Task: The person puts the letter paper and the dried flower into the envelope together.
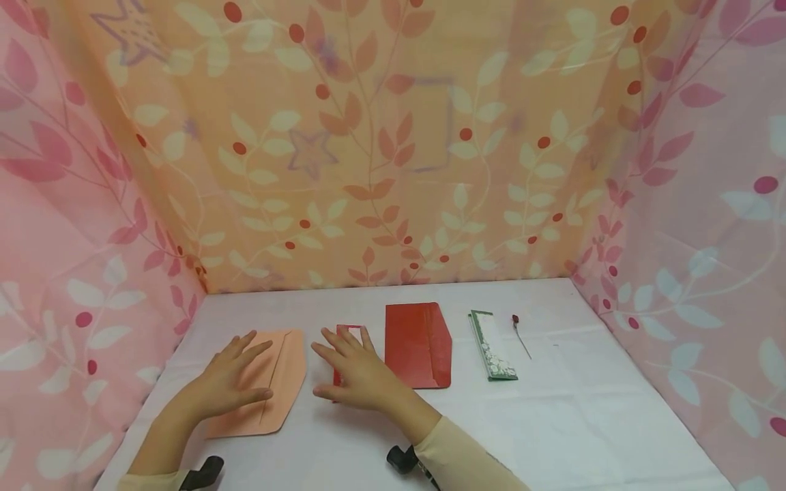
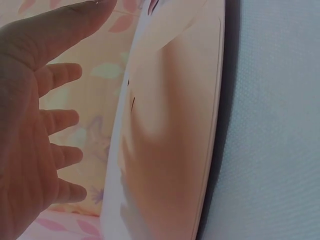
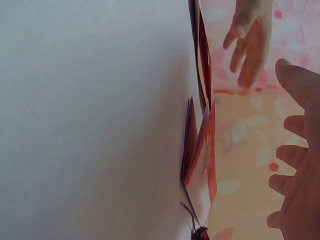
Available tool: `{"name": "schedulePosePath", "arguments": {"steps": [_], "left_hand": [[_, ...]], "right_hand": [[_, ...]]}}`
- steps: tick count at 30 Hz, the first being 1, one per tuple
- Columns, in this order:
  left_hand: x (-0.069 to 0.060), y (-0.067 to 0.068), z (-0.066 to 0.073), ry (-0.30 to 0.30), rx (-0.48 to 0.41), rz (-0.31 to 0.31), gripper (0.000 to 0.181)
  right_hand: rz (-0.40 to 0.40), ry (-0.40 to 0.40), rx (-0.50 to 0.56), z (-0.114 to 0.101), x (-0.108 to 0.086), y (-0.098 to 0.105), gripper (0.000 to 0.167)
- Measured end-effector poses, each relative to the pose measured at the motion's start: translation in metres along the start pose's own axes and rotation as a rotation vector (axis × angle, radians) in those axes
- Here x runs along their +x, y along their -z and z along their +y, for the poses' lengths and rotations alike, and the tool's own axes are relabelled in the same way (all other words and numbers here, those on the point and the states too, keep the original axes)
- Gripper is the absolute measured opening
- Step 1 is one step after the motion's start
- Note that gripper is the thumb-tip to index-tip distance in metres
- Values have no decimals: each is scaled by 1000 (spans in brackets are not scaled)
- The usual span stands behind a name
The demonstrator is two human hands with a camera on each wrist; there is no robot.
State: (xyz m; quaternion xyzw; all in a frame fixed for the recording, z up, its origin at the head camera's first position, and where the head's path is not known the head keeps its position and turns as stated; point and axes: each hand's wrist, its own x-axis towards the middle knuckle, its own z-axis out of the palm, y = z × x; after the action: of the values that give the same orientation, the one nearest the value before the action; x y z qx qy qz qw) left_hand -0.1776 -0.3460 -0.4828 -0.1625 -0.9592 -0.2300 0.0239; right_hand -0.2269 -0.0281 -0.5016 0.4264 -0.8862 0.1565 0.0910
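My left hand [image 1: 230, 382] hovers over a peach envelope [image 1: 288, 375] with its fingers spread and nothing held. The left wrist view shows a gap between that hand [image 2: 30, 125] and the envelope [image 2: 170, 130]. Fingers apart, my right hand [image 1: 359, 375] is above a small red card [image 1: 353, 330] and hides most of it. In the right wrist view, my right hand [image 3: 302, 150] holds nothing, and a folded red card [image 3: 189, 145] stands partly raised from the table.
A larger red envelope [image 1: 406, 348] lies right of the right hand. Farther right are a narrow green-and-white floral card [image 1: 491, 348] and a thin stem with a dark red head [image 1: 516, 319]. Patterned cloth [image 1: 393, 204] walls the white table [image 1: 583, 423] at the back and sides.
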Motion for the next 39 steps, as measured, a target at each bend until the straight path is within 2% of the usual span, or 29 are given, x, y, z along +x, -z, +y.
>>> {"name": "schedulePosePath", "arguments": {"steps": [8,18,23,29,33,39], "left_hand": [[1,-1,0,15,45,-11,93],[2,-5,-3,36,70,-13,93],[1,-6,2,69,82,-21,93],[-1,-10,1,77,105,-23,94],[0,-15,-2,82,94,-41,95],[3,-20,-4,82,69,-68,94]], "right_hand": [[-26,-43,43,-10,16,-15,75],[-87,-89,1,-18,36,-37,73],[-147,-120,-38,-27,44,-41,72],[-187,-142,13,-33,52,-45,73],[-205,-163,25,-36,58,-48,71],[-214,-170,-13,-36,62,-57,71]]}}
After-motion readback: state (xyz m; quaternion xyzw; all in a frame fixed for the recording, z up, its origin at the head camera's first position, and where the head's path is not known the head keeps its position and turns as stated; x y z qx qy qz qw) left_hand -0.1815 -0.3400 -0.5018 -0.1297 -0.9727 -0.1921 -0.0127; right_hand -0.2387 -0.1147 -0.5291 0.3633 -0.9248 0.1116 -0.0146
